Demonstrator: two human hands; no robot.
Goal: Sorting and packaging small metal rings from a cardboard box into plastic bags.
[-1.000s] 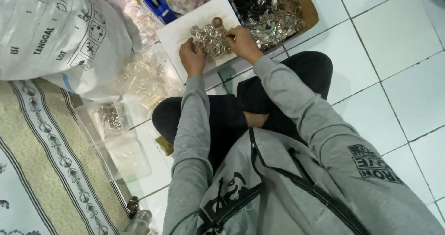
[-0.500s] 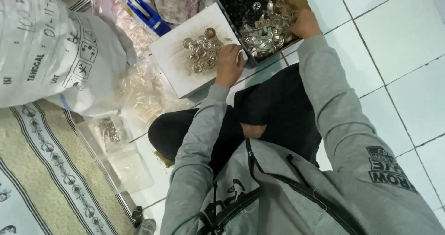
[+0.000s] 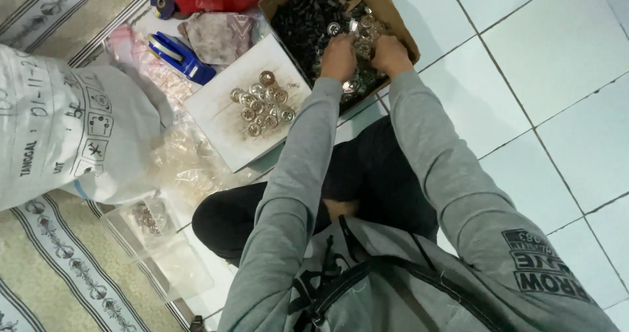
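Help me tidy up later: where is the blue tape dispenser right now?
In the head view the blue tape dispenser lies upper left on the floor, just beyond the white board, left of the cardboard box.

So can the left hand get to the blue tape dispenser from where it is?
Probably yes. The left hand is in the brown cardboard box, and only the flat white board lies between it and the blue tape dispenser.

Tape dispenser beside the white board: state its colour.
The tape dispenser is blue, seen in the head view.
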